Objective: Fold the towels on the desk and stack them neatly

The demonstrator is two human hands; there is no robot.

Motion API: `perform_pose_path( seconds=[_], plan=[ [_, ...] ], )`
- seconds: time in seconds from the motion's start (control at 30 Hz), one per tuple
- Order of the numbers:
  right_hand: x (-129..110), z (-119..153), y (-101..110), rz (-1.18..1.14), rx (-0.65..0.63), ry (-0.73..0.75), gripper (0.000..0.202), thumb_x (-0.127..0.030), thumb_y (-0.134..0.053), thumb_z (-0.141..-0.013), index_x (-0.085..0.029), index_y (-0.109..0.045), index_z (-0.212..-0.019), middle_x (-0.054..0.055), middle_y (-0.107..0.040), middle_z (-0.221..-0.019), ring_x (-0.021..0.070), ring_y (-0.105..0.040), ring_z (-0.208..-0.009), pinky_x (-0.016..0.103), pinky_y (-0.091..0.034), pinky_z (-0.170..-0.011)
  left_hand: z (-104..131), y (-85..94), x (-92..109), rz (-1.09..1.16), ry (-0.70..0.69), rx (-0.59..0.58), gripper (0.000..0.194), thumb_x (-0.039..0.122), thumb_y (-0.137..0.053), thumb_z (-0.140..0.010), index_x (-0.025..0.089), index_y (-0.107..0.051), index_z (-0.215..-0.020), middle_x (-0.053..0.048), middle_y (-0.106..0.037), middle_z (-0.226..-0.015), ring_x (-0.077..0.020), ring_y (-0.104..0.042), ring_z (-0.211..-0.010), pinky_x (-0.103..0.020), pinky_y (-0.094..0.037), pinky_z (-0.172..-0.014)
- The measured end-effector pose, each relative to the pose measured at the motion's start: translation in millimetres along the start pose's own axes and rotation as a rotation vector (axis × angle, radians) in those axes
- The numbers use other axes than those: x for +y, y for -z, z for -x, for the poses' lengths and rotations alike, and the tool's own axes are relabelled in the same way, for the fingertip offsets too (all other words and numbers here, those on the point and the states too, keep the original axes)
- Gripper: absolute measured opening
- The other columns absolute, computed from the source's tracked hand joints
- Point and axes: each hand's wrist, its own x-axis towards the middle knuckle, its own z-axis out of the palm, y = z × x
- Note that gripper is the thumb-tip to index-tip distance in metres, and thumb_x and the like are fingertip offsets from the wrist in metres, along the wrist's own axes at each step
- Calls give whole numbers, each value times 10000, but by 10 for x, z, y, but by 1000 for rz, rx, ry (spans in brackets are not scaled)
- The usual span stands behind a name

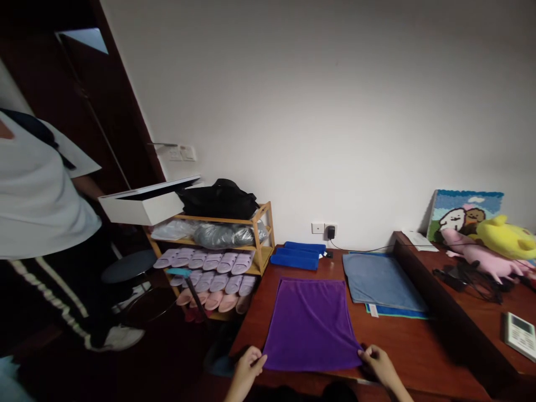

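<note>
A purple towel (310, 324) lies spread out on the wooden table (419, 352), its near edge close to the table's front. My left hand (250, 364) pinches the near left corner of it. At the near right corner my right hand (377, 360) pinches the cloth between thumb and fingers, and creases run from there up across the towel. Beyond its far edge are folded blue towels (295, 258). To the right rests a flat grey-blue towel (383, 283) on top of a brighter blue one with a white tag.
At left stands a shoe rack (263, 262) with several slippers, a black bag (220, 201) and a white box (142, 206). A person (46, 190) stands beside it near a stool (129, 267). On the raised right side sit plush toys (477, 257) and a white remote-like device (520, 334).
</note>
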Motion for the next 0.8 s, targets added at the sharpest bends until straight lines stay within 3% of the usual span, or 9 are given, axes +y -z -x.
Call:
perform_pose_path(
  seconds=[0.13, 0.27, 0.43, 0.63, 0.7, 0.8],
  plan=[
    [63, 74, 56, -54, 17, 82, 579, -806, -649, -526, -270, -430, -509, -17, -510, -493, 193, -528, -553, 326, -448, -603, 18, 2, -69, 35, 46, 3, 758, 917, -704, -466, 243, -599, -798, 52, -564, -555, -196, -610, -559, -317, -494, -594],
    [123, 145, 9, 38, 37, 64, 558, -797, -662, -526, -264, -499, -514, 4, -592, -533, 220, -583, -593, 327, -461, -627, 39, 22, -74, 20, 75, 24, 760, 931, -669, -475, 231, -626, -770, -2, -642, -696, -226, -655, -695, -317, -514, -622],
    [37, 120, -125, 252, 19, 32, 561, -795, -541, -697, -268, -545, -504, 32, -635, -560, 252, -644, -617, 337, -468, -641, 50, 22, -73, 13, 128, -6, 769, 936, -665, -463, 231, -633, -769, 9, -628, -679, -227, -654, -703, -333, -538, -658],
    [225, 118, -85, 357, 108, 174, 428, -645, -519, -766, -274, -657, -604, 81, -743, -807, 276, -720, -822, 340, -518, -792, 9, 83, -84, -53, -9, 89, 749, 941, -663, -479, 227, -667, -705, -14, -635, -650, -238, -640, -688, -350, -529, -704],
    [250, 121, -46, 420, 88, 160, 349, -584, -573, -753, -276, -700, -653, 77, -766, -901, 280, -728, -914, 328, -518, -819, -5, 100, -119, -65, -14, 67, 733, 926, -674, -498, 225, -683, -712, -19, -648, -654, -236, -637, -680, -346, -523, -696],
    [94, -12, -36, 511, -31, 43, 294, -503, -577, -808, -271, -733, -716, 54, -785, -879, 255, -740, -907, 296, -515, -786, -25, 90, -189, -64, -14, 31, 699, 893, -697, -529, 220, -694, -718, -15, -648, -642, -226, -626, -665, -340, -519, -691]
  ],
)
